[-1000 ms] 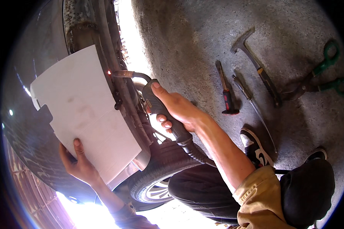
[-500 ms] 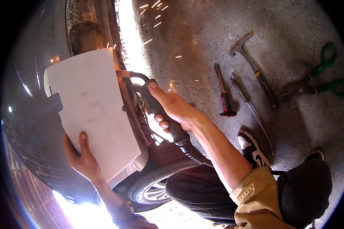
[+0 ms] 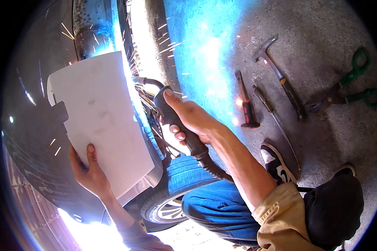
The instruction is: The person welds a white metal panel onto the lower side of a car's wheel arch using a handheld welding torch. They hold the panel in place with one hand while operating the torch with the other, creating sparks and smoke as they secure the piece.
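Note:
My right hand (image 3: 192, 119) is closed around the black handle of a welding torch (image 3: 166, 111), thumb along its top. The torch's bent neck reaches the right edge of a white sheet (image 3: 102, 108), where its tip is lost in glare. Bright blue-white light and sparks come from behind that edge. My left hand (image 3: 92, 173) grips the sheet's lower left part, thumb on the front and the other fingers mostly behind. The sheet stands in front of the dark car body (image 3: 33, 142) and hides much of the lower metal edge.
A car wheel (image 3: 184, 173) sits below the torch, close to my knee. On the concrete floor to the right lie a hammer (image 3: 288, 90), a chisel with a red-and-black handle (image 3: 247, 111), a long thin rod tool (image 3: 278, 121) and green-handled shears (image 3: 356, 88). A shoe (image 3: 276, 163) stands near them.
A bright blue-white arc glow now lights the floor, tyre, trouser leg and metal edge, with more sparks flying. Both hands, the sheet and the torch have barely moved.

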### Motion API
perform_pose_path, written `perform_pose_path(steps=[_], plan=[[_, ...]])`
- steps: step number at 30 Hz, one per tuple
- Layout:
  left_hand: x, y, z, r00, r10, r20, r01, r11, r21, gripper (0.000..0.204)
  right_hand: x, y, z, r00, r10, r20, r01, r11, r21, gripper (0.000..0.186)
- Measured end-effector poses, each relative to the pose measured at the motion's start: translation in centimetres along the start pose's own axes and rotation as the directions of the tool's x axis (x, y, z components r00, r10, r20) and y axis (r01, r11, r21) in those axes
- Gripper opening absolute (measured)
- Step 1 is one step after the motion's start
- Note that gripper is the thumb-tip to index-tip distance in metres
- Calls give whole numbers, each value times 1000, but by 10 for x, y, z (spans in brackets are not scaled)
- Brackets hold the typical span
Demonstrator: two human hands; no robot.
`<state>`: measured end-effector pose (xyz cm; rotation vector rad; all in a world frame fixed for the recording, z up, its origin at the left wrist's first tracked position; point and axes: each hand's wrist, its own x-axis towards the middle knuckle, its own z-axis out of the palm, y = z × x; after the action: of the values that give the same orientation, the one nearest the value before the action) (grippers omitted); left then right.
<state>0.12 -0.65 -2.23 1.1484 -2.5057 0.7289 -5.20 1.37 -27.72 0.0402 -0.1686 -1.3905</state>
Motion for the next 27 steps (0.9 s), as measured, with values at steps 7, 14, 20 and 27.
perform_pose_path(steps=[7, 14, 20, 27], plan=[[1, 1, 0, 999, 33, -7, -32, 997, 68, 63, -1, -1, 0, 1000, 16, -6, -16, 1000, 13, 70], [1, -1, -2, 1000, 21, -15, -21, 999, 40, 65, 0, 1, 1, 1000, 11, 7, -11, 1000, 12, 69], [0, -2, -3, 998, -46, -35, 50, 990, 129, 64, -2, 0, 1, 1000, 11, 11, -11, 1000, 13, 69], [2, 3, -2, 991, -28, -128, 30, 999, 13, 57, 2, 1, -6, 1000, 24, 8, -25, 999, 45, 71]])
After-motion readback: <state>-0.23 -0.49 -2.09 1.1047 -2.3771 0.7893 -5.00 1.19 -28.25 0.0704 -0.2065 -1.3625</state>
